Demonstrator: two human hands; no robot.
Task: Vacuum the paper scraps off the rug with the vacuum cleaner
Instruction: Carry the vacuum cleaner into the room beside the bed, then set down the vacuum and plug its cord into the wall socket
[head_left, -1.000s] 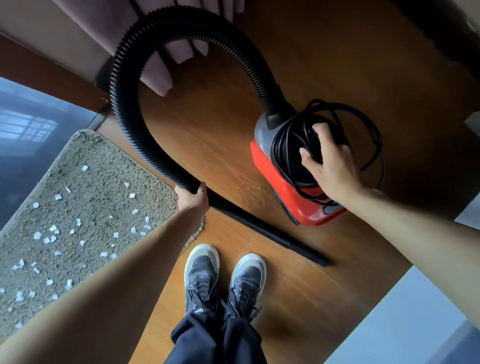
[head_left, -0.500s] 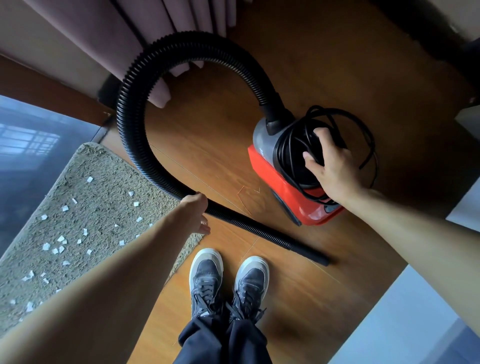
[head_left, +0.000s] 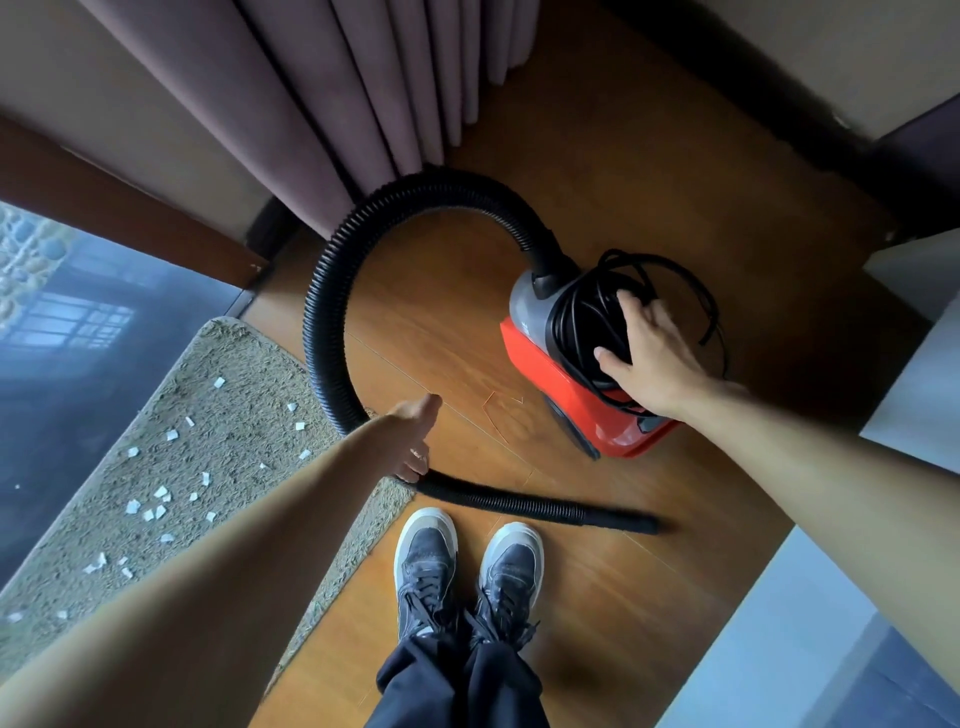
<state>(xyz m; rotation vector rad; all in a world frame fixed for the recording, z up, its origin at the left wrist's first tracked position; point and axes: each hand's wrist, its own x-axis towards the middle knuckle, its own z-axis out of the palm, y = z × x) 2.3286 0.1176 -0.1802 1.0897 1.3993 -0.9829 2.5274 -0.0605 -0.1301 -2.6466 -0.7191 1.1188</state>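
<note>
A red and grey vacuum cleaner (head_left: 545, 374) stands on the wood floor, with a black cord (head_left: 670, 270) coiled on its top. My right hand (head_left: 654, 364) lies over that coil, thumb and fingers wrapped on it. The ribbed black hose (head_left: 322, 312) loops left from the cleaner and back along the floor. Its nozzle end (head_left: 623, 519) is blurred just ahead of my shoes. My left hand (head_left: 415, 436) hovers open over the hose, thumb apart, fingertips close to it. To the left, white paper scraps (head_left: 156, 499) dot the beige shaggy rug (head_left: 234, 415).
My two dark shoes (head_left: 467, 577) stand on the wood floor beside the rug's right edge. A mauve curtain (head_left: 337, 93) hangs behind the hose loop. A glossy dark floor (head_left: 78, 338) borders the rug at left. White furniture (head_left: 924, 338) stands at right.
My left hand has let go of the hose and opened; the hose has dropped nearer my shoes. The view has pulled back. My right hand stays on the vacuum's cord coil.
</note>
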